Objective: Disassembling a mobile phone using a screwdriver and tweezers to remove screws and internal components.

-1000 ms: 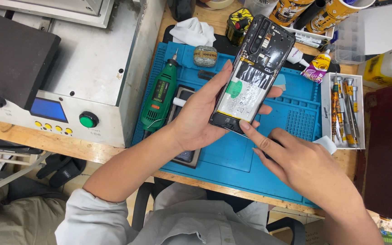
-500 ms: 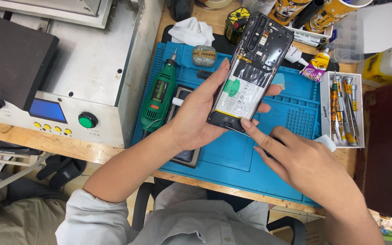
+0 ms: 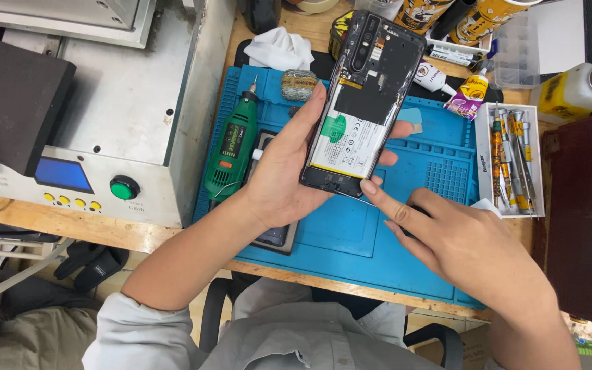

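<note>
The left hand [image 3: 289, 175] grips an opened phone [image 3: 361, 103] by its edges, thumb on one side and fingers wrapped round the other, holding it tilted above the blue mat [image 3: 351, 233] with the battery [image 3: 349, 137] and boards facing up. The right hand [image 3: 460, 247] points, forefinger out and touching the phone's bottom edge, other fingers curled in and holding nothing I can see. It looks like inspection or prying at the lower end of the phone; working there likely calls for a firm left-hand hold and a tool from the screwdriver tray [image 3: 512, 157].
</note>
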